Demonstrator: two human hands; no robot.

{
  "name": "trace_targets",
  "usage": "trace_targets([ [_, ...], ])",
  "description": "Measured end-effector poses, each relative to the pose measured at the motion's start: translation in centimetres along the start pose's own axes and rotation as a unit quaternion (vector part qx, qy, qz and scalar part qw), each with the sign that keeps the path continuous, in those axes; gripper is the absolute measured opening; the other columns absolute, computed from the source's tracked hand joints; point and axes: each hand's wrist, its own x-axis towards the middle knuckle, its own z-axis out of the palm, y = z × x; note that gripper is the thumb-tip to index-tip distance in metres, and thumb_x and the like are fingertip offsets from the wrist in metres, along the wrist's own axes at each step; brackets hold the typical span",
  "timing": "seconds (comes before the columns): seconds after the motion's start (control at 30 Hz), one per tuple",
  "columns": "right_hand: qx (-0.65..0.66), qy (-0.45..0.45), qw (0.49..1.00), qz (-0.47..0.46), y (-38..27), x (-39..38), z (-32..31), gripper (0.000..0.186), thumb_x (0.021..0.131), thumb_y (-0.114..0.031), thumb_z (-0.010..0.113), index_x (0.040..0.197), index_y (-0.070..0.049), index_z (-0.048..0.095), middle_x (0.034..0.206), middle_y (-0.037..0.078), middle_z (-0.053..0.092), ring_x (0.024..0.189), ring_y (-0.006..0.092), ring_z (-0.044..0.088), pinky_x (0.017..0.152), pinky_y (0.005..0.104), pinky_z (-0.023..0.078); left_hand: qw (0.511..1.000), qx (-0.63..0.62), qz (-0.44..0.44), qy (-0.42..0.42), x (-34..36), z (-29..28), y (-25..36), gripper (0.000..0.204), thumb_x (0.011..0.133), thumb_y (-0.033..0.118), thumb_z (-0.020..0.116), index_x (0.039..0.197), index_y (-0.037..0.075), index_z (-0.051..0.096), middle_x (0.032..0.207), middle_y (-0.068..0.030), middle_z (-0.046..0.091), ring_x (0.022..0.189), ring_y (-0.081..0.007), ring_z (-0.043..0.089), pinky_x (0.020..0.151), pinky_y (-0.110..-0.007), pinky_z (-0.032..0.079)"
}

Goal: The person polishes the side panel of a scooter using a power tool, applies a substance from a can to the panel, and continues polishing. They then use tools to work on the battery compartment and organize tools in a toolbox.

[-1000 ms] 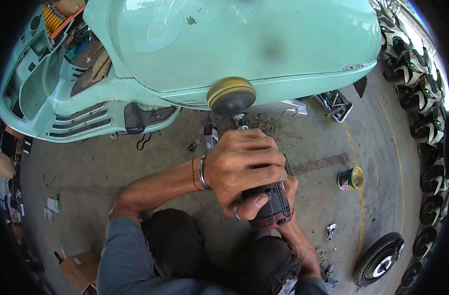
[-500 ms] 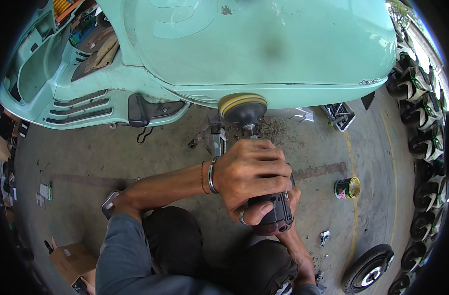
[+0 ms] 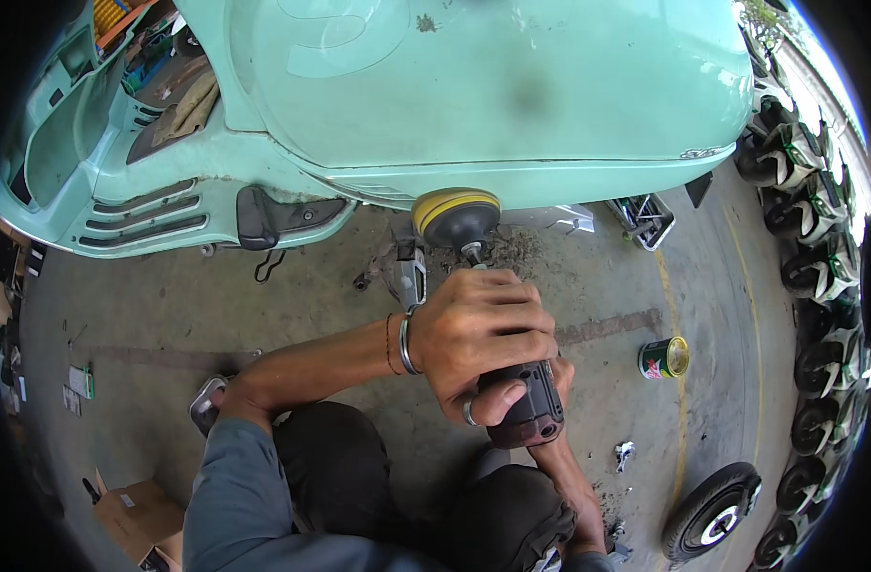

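My left hand (image 3: 481, 329) is wrapped over the top of a dark power drill (image 3: 536, 419), its fingers across the front of the body and its thumb at the rear. Below and behind it my right hand (image 3: 562, 379) grips the same drill, mostly hidden by the tool and the left hand. A round pad with a yellow foam rim and black backing (image 3: 457, 219) is mounted at the drill's front. It lies against or very close to the lower edge of a mint-green scooter body (image 3: 407, 124); exact contact cannot be made out.
A can (image 3: 664, 358) stands on the concrete floor at right, with a wheel (image 3: 712, 513) and a small metal part (image 3: 624, 456) nearer me. Scooters (image 3: 821, 257) line the right side. A cardboard box (image 3: 142, 515) sits at lower left. Metal parts (image 3: 407, 272) lie below the scooter body.
The pad has slipped slightly lower along the scooter's lower edge, and the drill has come along with both hands. The whole view has shifted a little. Both hands keep their grip.
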Motion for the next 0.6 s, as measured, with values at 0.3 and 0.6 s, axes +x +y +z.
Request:
trace_targets([
  [0.3,0.02,0.059,0.997,-0.038,-4.3,2.3,-1.5,0.025,0.076,-0.016,0.072,0.094,0.001,0.066,0.083,0.014,0.068,0.076,0.0283,0.071,0.068,0.0366,0.053,0.999,-0.006,0.04,0.01,3.5,-1.0,0.4,0.034,0.063,0.028,0.058,0.082,0.001,0.064,0.081,-0.0101,0.062,0.067,-0.0266,0.061,0.057,-0.036,0.049],
  [0.6,-0.035,0.081,0.994,-0.071,-8.2,5.0,-3.7,0.026,0.076,-0.017,0.072,0.095,0.0,0.066,0.083,0.014,0.068,0.076,0.028,0.071,0.067,0.036,0.053,0.997,-0.006,0.056,0.06,6.9,-0.7,-0.1,0.027,0.059,0.026,0.06,0.078,0.006,0.06,0.077,-0.0064,0.058,0.065,-0.0239,0.057,0.052,-0.036,0.045],
])
